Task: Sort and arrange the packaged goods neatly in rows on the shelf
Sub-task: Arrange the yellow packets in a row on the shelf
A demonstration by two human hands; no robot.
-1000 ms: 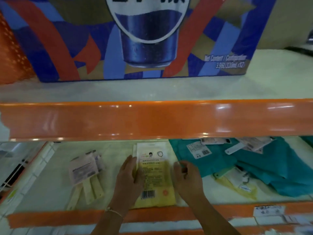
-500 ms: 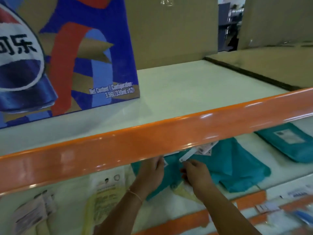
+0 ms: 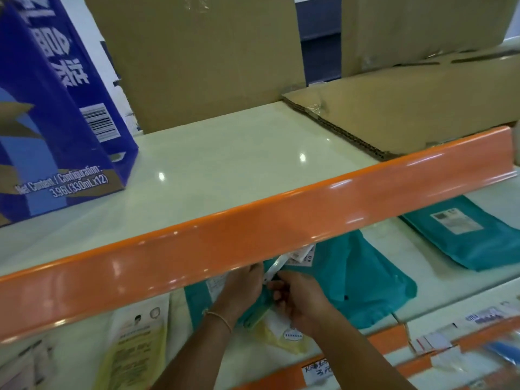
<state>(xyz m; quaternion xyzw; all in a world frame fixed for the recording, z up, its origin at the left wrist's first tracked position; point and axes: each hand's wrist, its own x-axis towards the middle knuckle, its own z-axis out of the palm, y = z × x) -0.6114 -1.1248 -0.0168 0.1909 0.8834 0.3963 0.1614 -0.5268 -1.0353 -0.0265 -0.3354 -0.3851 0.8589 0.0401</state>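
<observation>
On the lower shelf lies a heap of teal packets, with a small yellow packet poking out below it. My left hand rests on the heap's left side, fingers partly hidden under the orange shelf rail. My right hand pinches a thin white hang strip that sticks up from the heap. A yellow mask packet lies flat to the left. Another teal packet lies alone at the right.
The orange rail of the upper shelf hides the back of the lower shelf. Above it stand a blue drinks carton and brown cardboard boxes. Pale packets lie at far left. Price labels line the lower front edge.
Both hands left the yellow mask packet and moved right to the teal heap. The view swung right and up. My right hand now pinches the white strip.
</observation>
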